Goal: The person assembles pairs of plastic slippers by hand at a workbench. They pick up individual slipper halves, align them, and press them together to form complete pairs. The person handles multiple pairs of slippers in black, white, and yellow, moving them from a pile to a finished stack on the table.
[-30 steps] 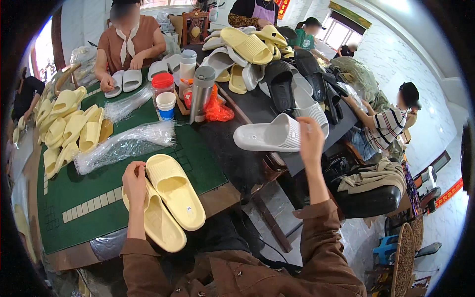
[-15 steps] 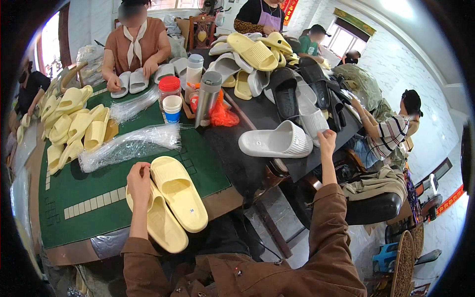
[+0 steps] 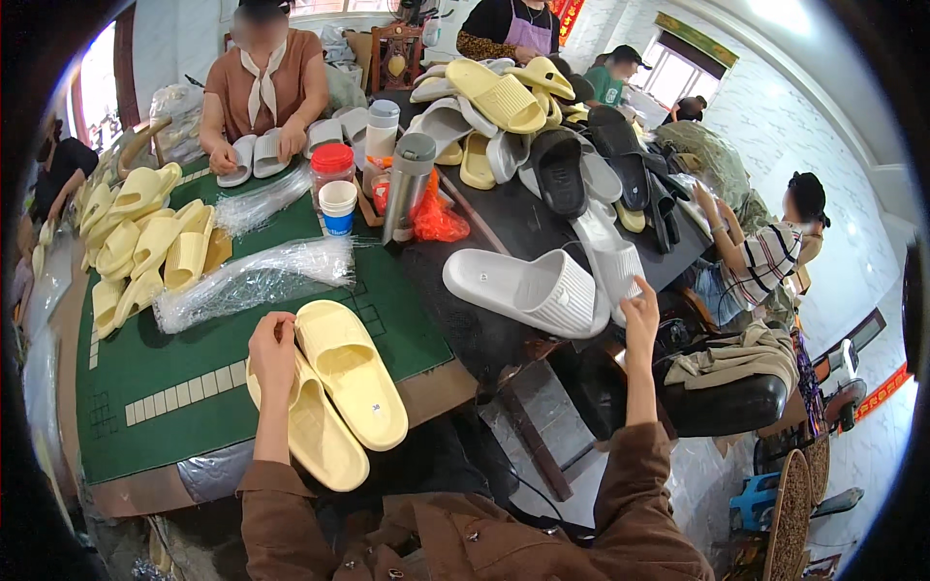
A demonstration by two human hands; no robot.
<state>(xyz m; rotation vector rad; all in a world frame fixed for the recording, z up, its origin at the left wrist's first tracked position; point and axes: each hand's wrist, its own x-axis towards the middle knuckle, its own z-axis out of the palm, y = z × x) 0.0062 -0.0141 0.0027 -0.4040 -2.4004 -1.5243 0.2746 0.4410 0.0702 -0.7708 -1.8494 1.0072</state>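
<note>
A pair of pale yellow slippers lies at the near edge of the green mat, the right slipper (image 3: 360,387) overlapping the left slipper (image 3: 325,426), heels toward me. My left hand (image 3: 272,353) is closed at the toe end of the left one; what its curled fingers pinch is hidden. On the dark table to the right, a light grey slipper (image 3: 518,288) lies sideways with its toe against a second grey slipper (image 3: 608,254). My right hand (image 3: 639,315) pinches the toe of that second slipper, at the table's edge.
Yellow slippers (image 3: 145,237) are heaped at left beside bundled clear plastic strips (image 3: 257,281). A steel flask (image 3: 409,189), a red-lidded jar (image 3: 332,169) and paper cups (image 3: 337,208) stand mid-table. Mixed slippers (image 3: 496,97) pile up behind. Co-workers sit around; one handles grey slippers (image 3: 269,152).
My right hand has come down toward me, drawing the grey slippers nearer; the sideways one has shifted left and tilted. My left hand and the yellow pair stay almost still.
</note>
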